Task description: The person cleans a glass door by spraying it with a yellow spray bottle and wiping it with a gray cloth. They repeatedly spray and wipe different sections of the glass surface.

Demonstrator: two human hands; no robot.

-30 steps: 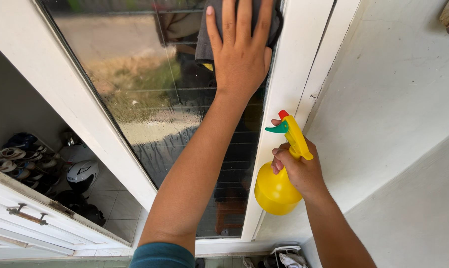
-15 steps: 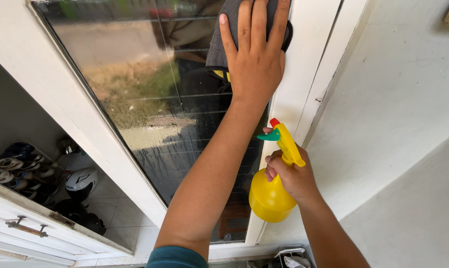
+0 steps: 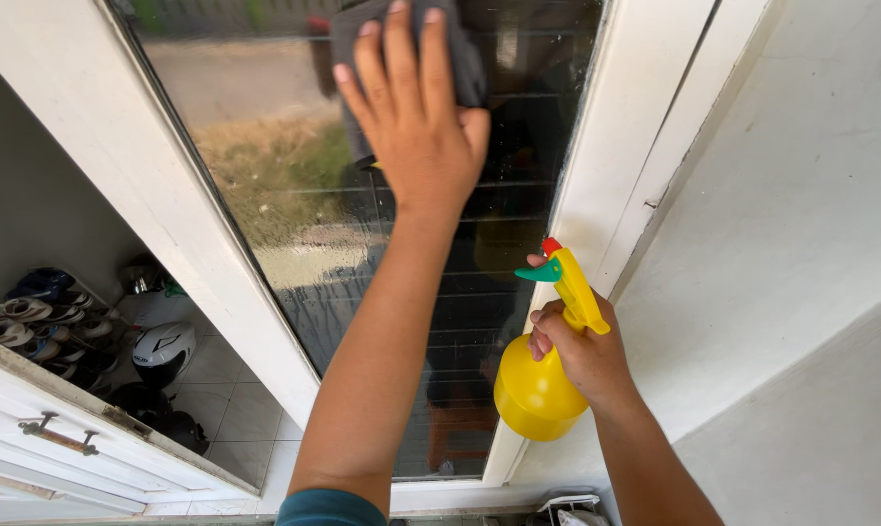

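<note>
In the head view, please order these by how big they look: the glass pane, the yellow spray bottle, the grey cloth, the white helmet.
1. glass pane
2. yellow spray bottle
3. grey cloth, partly hidden by the left hand, so unsure
4. white helmet, farther away

The cloth [image 3: 401, 58] under the left hand [image 3: 416, 146] is dark grey. The bottle [image 3: 538, 390] in the right hand [image 3: 581, 351] is bright yellow, with a green trigger [image 3: 540, 274] and a red nozzle tip [image 3: 551, 246]. The window frame [image 3: 129, 195] is white, and so is the wall [image 3: 801, 195] on the right. The near sleeve [image 3: 328, 508] is teal. Far left, a helmet [image 3: 163, 351] is white with black markings, on pale floor tiles [image 3: 236, 409]
</note>
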